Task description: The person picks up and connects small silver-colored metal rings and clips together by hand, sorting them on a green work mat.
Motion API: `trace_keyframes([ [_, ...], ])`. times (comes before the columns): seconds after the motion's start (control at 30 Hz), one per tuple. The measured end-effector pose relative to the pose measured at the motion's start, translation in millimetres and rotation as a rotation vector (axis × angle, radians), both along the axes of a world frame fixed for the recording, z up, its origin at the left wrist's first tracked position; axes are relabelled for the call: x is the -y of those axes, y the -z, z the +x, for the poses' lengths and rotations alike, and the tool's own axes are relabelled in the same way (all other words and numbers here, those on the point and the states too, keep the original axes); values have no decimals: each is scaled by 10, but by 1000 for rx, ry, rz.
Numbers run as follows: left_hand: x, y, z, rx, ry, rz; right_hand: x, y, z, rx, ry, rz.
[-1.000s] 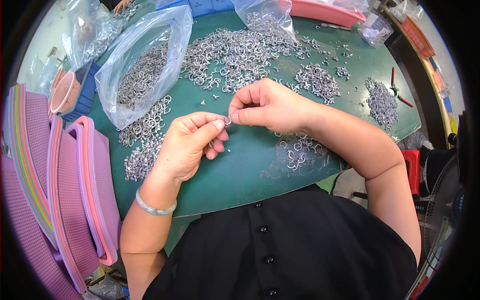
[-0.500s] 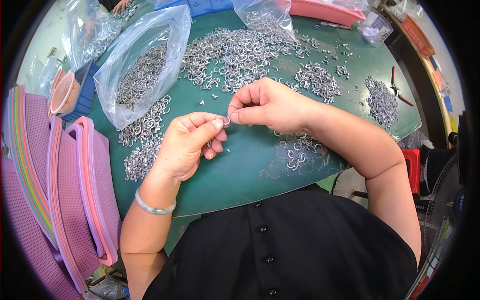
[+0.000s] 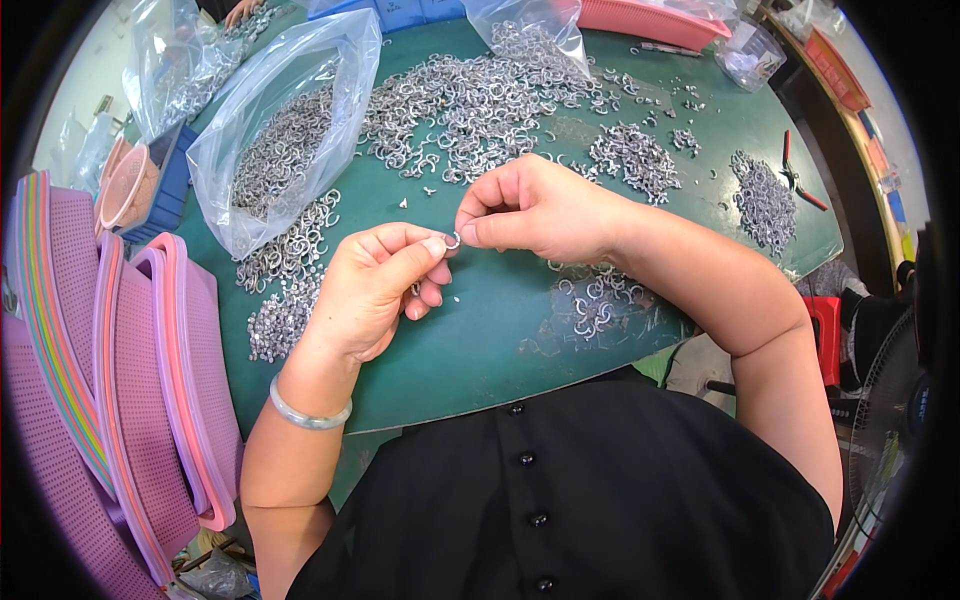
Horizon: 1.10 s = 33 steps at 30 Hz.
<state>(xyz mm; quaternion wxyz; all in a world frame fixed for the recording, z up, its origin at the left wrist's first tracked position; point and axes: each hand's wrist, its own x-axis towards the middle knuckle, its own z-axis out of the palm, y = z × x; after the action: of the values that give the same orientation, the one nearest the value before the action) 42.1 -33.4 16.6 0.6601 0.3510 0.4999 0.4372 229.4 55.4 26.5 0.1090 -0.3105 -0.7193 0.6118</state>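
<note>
Over a green table (image 3: 480,340), my left hand (image 3: 375,290) and my right hand (image 3: 535,210) meet fingertip to fingertip. Both pinch one small silver metal ring (image 3: 452,241) between thumb and forefinger. A pale bangle (image 3: 308,415) circles my left wrist. A large heap of silver rings (image 3: 460,100) lies on the table beyond my hands. A small cluster of rings (image 3: 595,300) rests just below my right wrist. More rings (image 3: 285,285) lie left of my left hand.
A clear plastic bag of rings (image 3: 285,150) lies open at the back left, another bag (image 3: 525,30) behind the heap. Smaller ring piles (image 3: 765,200) and red-handled pliers (image 3: 798,175) sit at the right. Stacked pink and purple baskets (image 3: 110,370) stand at the left; a fan (image 3: 890,400) at right.
My hands stay together on the ring; my left fingers have shifted slightly on it. Nothing else has moved.
</note>
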Motion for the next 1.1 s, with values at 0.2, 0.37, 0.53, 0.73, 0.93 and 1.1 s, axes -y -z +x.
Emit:
trace_keyframes([
  [0.2, -7, -3, -5, 4, -36, 1, -4, 4, -6, -16, -18, 11],
  [0.37, -73, 47, -183, 237, -96, 130, -43, 9, 2, -38, -17, 247],
  [0.53, -113, 90, -281, 437, -169, 157, -59, 88, -81, -33, -204, 683],
  [0.73, -106, 118, -358, 512, -214, 154, 28, 126, -253, 46, -273, 922],
  [0.93, -103, 88, -363, 532, -206, 135, 31, 144, -274, 56, -290, 955],
  [1.1, -117, 85, -365, 438, -232, 107, 20, 149, -294, 57, -303, 927],
])
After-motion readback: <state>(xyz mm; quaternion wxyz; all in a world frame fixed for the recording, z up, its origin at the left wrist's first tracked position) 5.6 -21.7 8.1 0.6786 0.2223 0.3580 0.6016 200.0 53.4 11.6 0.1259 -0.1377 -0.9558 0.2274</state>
